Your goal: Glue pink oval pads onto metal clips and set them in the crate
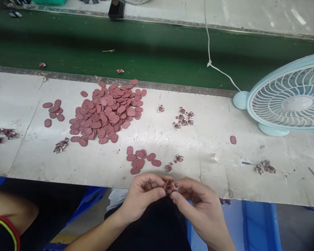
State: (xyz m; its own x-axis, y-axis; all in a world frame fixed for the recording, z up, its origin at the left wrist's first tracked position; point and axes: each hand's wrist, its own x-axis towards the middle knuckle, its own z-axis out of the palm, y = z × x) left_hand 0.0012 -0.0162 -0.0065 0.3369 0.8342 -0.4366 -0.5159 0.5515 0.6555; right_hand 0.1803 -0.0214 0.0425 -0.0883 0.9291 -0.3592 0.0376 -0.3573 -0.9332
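My left hand (140,197) is closed in a pinch on a dull red oval disc (166,184), seen nearly edge-on. Between the thumb and fingers of my right hand (201,202) is a small brown and white figurine (175,187). Disc and figurine meet in front of my body, just off the table edge; my fingertips partly hide them. Just beyond my hands lie two more small figurines, one nearer (169,167) and one farther (179,158). A loose group of red oval discs (138,162) is to their left.
A large heap of red discs (102,113) covers the table's (151,139) left middle. More figurines (183,118) lie farther back. At right stands a light blue fan (298,101) with a white cord. Behind runs a green belt (157,52). Below right is a blue bin (259,223); another person's arm (10,212) is at left.
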